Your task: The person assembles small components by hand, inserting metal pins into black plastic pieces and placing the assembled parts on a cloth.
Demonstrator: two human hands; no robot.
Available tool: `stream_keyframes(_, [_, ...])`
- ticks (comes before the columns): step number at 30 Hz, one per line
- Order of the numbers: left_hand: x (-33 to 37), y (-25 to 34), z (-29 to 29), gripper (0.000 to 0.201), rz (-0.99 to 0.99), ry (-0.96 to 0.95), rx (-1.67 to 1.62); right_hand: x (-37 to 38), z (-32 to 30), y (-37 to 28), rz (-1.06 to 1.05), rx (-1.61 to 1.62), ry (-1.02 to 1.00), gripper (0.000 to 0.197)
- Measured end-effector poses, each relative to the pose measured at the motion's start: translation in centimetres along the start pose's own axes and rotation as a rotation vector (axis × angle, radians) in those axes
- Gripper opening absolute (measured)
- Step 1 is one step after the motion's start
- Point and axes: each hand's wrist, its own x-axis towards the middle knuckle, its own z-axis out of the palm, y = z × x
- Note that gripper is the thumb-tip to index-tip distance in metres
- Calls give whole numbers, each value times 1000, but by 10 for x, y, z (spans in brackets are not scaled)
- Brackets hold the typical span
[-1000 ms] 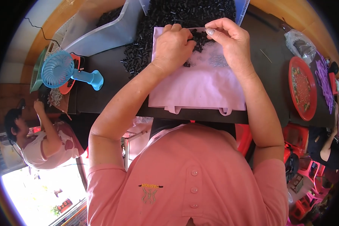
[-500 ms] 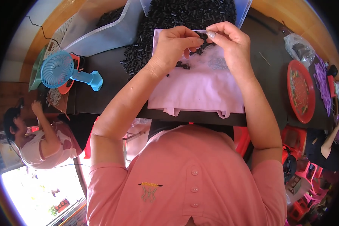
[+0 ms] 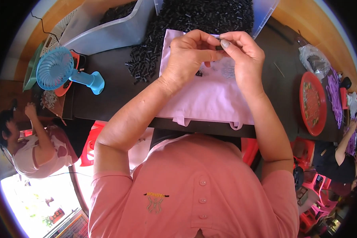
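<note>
My left hand (image 3: 188,53) and my right hand (image 3: 246,51) meet over the far part of a pink cloth bag (image 3: 210,103) that lies flat on the dark table. Thumb and forefinger are pinched on each hand. Between the fingertips shows a small black cylindrical piece (image 3: 218,47), mostly hidden by the fingers. On the bag just under my hands lie a few black pieces (image 3: 199,73) and a patch of tiny greyish clear parts (image 3: 228,71). Past the bag spreads a heap of black cylindrical pieces (image 3: 144,63).
Clear plastic bins (image 3: 123,33) stand at the back. A blue handheld fan (image 3: 55,68) is on the left, a red tray (image 3: 322,103) of small parts on the right. Beyond it lie a plastic bag (image 3: 314,58) and purple strips (image 3: 334,93). People sit left (image 3: 43,152) and right (image 3: 333,156).
My hands have drawn closer together, with fingertips now nearly meeting around the black piece. Fewer black pieces show on the bag beneath them. The whole view has shifted slightly.
</note>
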Motion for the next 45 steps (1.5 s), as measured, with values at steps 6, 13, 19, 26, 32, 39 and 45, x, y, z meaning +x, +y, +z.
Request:
stream_keyframes(6, [3,-4,-2,15,-115,38,-194,-5,4,-5,93,-3,24,10])
stream_keyframes(13, [3,-3,-4,14,-67,74,-250,-7,7,-9,35,-30,3,9])
stream_keyframes(19, [3,1,-9,15,-47,69,-174,0,-1,-12,-82,-105,-38,10])
stream_keyframes(26, [1,1,-4,15,-62,-5,-44,5,-9,-3,-214,-278,-75,8])
stream_keyframes(32, [0,4,-7,13,-88,-43,63,6,-10,-2,-306,-432,-131,8])
stream_keyframes(39, [13,-1,-28,19,-97,-24,25,5,-5,-1,-502,-742,-226,28])
stream_keyframes(45, [31,16,-52,7,-52,189,-242,3,-3,11,-498,-782,-254,29])
